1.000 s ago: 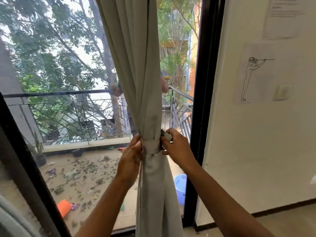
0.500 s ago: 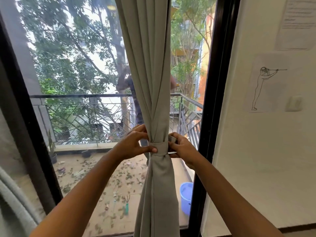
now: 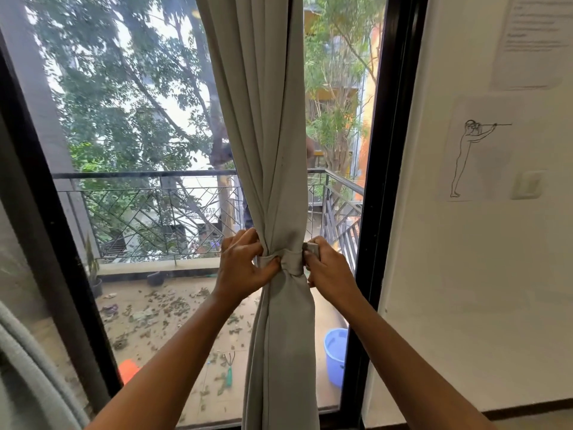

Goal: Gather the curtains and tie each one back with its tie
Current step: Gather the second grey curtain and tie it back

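A pale grey curtain (image 3: 266, 125) hangs in front of the glass door, gathered into a narrow bundle at waist height. A matching fabric tie (image 3: 291, 262) wraps around that bundle. My left hand (image 3: 243, 263) pinches the tie on the bundle's left side, thumb pressed onto the band. My right hand (image 3: 327, 268) grips the tie's free end on the right side, where a short tab sticks up above the fingers. Below the tie the curtain falls straight to the floor.
The black door frame (image 3: 386, 181) stands just right of the curtain, with a white wall (image 3: 465, 274) carrying paper sheets beyond it. Another grey curtain (image 3: 28, 377) edges the lower left. Outside lie a balcony railing (image 3: 148, 212), a blue bucket (image 3: 336, 355) and scattered leaves.
The view has drawn back and shifted, so the curtain sits more central. My left hand moved from beside the bundle to pinching the tie; my right hand keeps hold of the tie end.
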